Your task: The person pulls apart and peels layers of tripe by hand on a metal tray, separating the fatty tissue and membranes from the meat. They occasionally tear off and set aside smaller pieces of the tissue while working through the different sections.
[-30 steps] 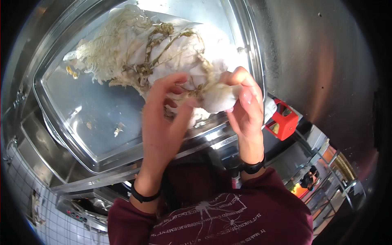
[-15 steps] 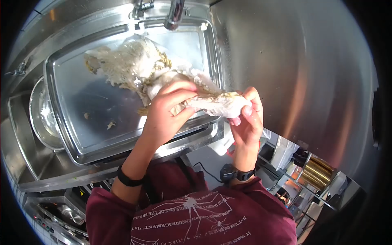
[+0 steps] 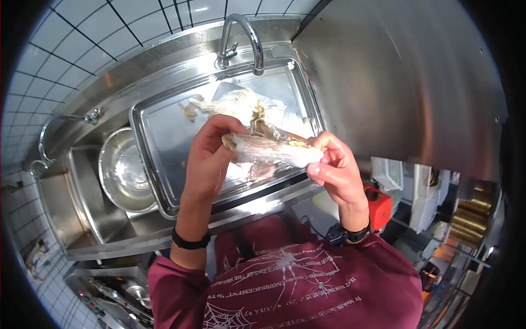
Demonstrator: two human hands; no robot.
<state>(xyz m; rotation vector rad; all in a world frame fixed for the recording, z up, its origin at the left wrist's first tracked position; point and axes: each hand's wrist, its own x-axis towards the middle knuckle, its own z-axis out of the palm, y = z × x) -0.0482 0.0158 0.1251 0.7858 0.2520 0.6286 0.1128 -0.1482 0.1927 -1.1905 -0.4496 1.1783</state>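
Left hand, half-closed, and right hand, fingertips pinched, grip opposite ends of a whitish wrinkled piece — above a metal tray.

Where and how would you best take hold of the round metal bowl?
I'd pinch the bowl by its left rim, coming from above: it sits mouth up with that edge exposed, while the metal tray crowds its right side.
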